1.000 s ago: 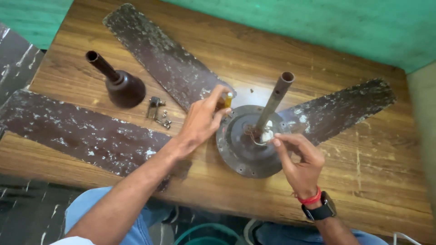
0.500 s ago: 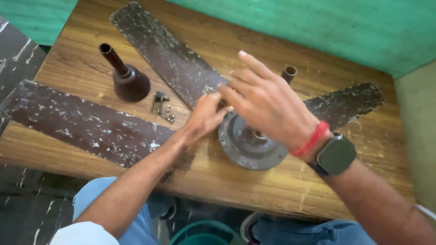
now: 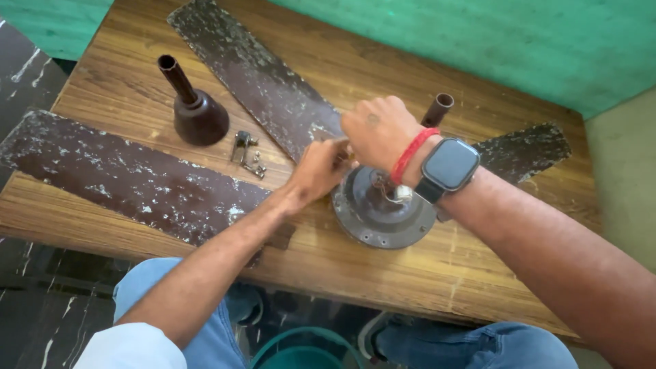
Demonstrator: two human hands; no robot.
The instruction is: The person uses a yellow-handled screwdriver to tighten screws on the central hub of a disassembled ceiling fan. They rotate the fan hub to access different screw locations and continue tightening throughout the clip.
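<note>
A dismantled brown ceiling fan lies on a wooden table [image 3: 424, 280]. Its round motor housing [image 3: 383, 222] sits in the middle, and the down rod [image 3: 439, 108] pokes up behind my right hand. My left hand [image 3: 316, 171] is pinched at the root of the upper blade [image 3: 253, 75], where the blade meets the motor. My right hand [image 3: 376, 130], with a red band and a smartwatch [image 3: 447, 166] on the wrist, reaches across the motor to the same spot. Its curled fingers hide what is between the two hands.
A second worn blade [image 3: 130, 178] lies across the left, a third [image 3: 526, 147] sticks out at the right. A brown bell-shaped canopy cup [image 3: 198, 116] stands at the back left, with small metal fittings [image 3: 247, 154] beside it. A green bucket [image 3: 304, 352] sits by my knees.
My right hand left the down rod and swung across over the motor to meet the left hand at the blade root. The left hand stayed at that spot.
</note>
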